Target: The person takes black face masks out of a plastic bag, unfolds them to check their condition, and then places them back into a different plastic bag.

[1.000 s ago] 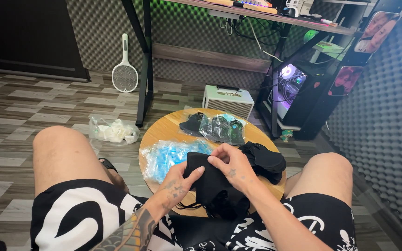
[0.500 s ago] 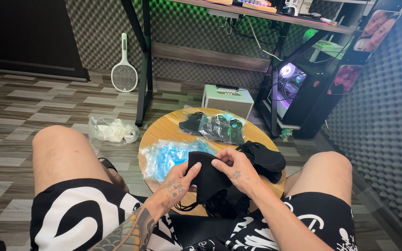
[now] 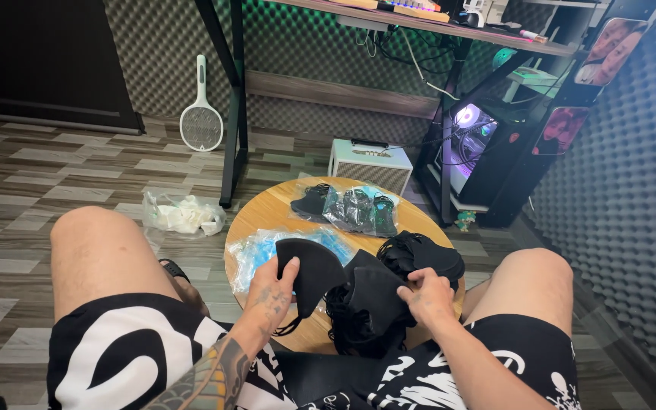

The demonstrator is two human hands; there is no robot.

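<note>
I sit with a small round wooden table (image 3: 267,209) between my knees. My left hand (image 3: 269,287) holds one black face mask (image 3: 311,267) lifted off to the left of a heap of black masks (image 3: 366,319) at the table's near edge. My right hand (image 3: 427,292) rests on that heap, fingers pinching another black mask (image 3: 377,288). More black masks (image 3: 423,254) lie piled behind my right hand. A clear bag of blue masks (image 3: 256,250) lies under and beyond my left hand.
Clear packets of black masks (image 3: 351,206) lie at the table's far side. A plastic bag of white items (image 3: 184,215) sits on the wood floor to the left. Behind stand a white box (image 3: 370,162), a desk leg (image 3: 231,114), an electric swatter (image 3: 201,114) and a lit computer case (image 3: 474,144).
My hands were together on one black bundle; now the left hand has pulled a single mask away to the left while the right stays on the heap.
</note>
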